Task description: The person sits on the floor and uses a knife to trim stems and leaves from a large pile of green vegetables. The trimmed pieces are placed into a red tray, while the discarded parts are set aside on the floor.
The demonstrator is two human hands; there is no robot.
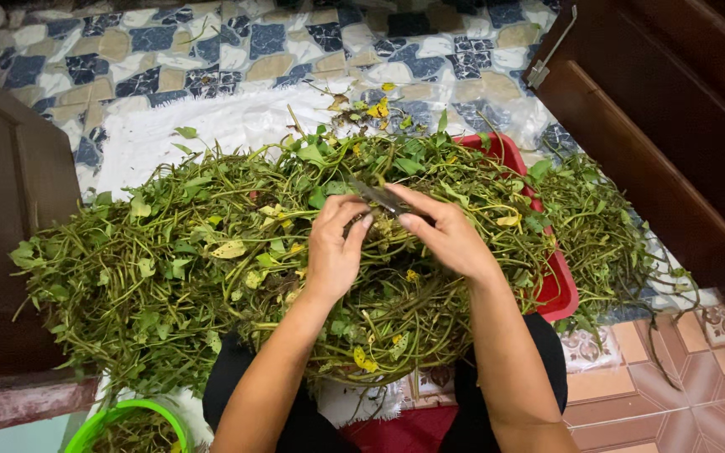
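Tiled floor [211,50], vines [169,252] heaped on a red tray [560,285]; left hand [333,247] and right hand [442,235] both pinch one stem [377,198] – grip close together; snap cleanly.

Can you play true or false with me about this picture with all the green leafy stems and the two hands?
1. Both hands are over the big heap of green leafy stems. True.
2. The right hand holds a dark metal blade. True.
3. The flat plastic tray under the heap is blue. False: it is red.
4. A round bright green plastic bowl sits at bottom left. True.
5. The left hand rests on the patterned tile floor. False: it touches the stems.
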